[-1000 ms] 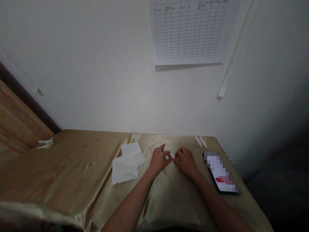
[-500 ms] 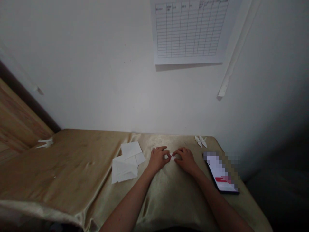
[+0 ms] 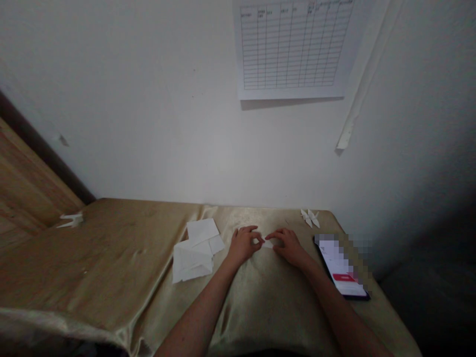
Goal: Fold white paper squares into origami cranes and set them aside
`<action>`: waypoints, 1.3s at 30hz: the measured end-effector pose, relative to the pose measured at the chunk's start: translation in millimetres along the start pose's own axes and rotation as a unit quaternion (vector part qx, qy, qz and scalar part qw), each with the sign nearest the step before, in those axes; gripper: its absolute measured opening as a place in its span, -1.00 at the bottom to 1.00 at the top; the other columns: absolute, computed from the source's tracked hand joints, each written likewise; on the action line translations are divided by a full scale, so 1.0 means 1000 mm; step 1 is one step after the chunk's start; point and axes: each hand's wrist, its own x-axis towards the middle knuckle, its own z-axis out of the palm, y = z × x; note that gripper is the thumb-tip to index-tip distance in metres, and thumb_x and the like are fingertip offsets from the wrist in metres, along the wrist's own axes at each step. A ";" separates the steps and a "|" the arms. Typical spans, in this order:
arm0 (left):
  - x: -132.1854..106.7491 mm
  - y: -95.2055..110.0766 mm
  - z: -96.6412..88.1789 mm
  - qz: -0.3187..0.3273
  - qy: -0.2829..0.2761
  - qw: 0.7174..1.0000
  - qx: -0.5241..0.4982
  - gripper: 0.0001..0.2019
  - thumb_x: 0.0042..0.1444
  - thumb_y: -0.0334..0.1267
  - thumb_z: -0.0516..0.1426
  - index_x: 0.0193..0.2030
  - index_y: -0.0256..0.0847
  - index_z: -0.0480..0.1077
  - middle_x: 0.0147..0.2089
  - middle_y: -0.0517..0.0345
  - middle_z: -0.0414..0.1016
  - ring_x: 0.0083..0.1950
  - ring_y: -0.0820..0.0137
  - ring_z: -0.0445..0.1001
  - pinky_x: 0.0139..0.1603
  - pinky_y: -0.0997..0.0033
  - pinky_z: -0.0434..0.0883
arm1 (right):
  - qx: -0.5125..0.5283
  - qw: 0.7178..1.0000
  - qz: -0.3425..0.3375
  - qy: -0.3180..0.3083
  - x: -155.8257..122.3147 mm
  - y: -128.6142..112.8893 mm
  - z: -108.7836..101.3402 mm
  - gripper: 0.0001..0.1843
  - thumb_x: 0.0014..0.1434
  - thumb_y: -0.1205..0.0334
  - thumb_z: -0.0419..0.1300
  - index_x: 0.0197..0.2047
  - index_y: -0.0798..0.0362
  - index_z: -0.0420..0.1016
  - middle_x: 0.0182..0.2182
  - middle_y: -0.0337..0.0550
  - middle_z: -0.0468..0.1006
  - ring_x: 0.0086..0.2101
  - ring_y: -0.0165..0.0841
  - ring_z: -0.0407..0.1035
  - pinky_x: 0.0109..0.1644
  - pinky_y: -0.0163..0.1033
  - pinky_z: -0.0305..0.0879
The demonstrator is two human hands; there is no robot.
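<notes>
Both my hands rest on a table draped in a shiny tan cloth [image 3: 111,258]. A small folded white paper piece [image 3: 268,243] lies between them. My left hand [image 3: 243,244] pinches its left end with thumb and forefinger. Opposite it, my right hand [image 3: 288,244] holds the right end, fingers curled over it. Most of the paper is hidden by my fingers.
A loose pile of white paper sheets [image 3: 195,249] lies left of my hands. A phone [image 3: 342,270] with a lit screen lies at the right. Two small folded paper figures [image 3: 310,217] sit by the wall, another [image 3: 70,220] at far left. A gridded chart [image 3: 293,47] hangs on the wall.
My hands have shifted slightly away from me on the cloth and the fingers have reworked their pinch; the white paper piece now shows a little more between them.
</notes>
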 end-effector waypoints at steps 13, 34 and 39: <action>-0.002 -0.009 -0.006 -0.035 -0.009 0.999 0.026 -0.81 0.14 -0.17 0.34 -0.12 0.26 0.68 0.43 0.28 0.35 0.51 -0.06 0.10 0.51 -0.35 -0.09 | 0.052 0.998 -0.023 0.020 -0.001 0.013 0.001 -0.50 0.04 0.45 0.22 0.01 -0.14 0.69 0.03 -0.10 0.56 0.11 -0.18 0.37 0.31 -0.05 0.20; -0.002 -0.005 0.005 -0.006 0.074 0.997 0.030 -0.69 0.11 -0.30 0.38 -0.01 0.09 0.63 0.41 0.03 0.26 0.43 -0.02 0.22 0.46 -0.31 0.07 | -0.024 0.994 -0.026 0.102 -0.006 -0.001 0.015 -0.59 0.25 0.28 0.24 0.16 -0.15 0.60 -0.02 -0.03 0.48 0.06 -0.16 0.34 0.24 -0.01 0.26; -0.001 -0.005 0.006 0.001 0.067 0.998 0.020 -0.79 0.13 -0.32 0.36 -0.10 0.05 0.65 0.40 0.05 0.29 0.39 0.03 0.29 0.46 -0.26 0.10 | -0.044 0.994 -0.028 0.098 -0.007 -0.003 0.017 -0.66 0.26 0.26 0.27 0.08 -0.19 0.64 0.02 -0.02 0.42 0.10 -0.13 0.30 0.26 0.00 0.23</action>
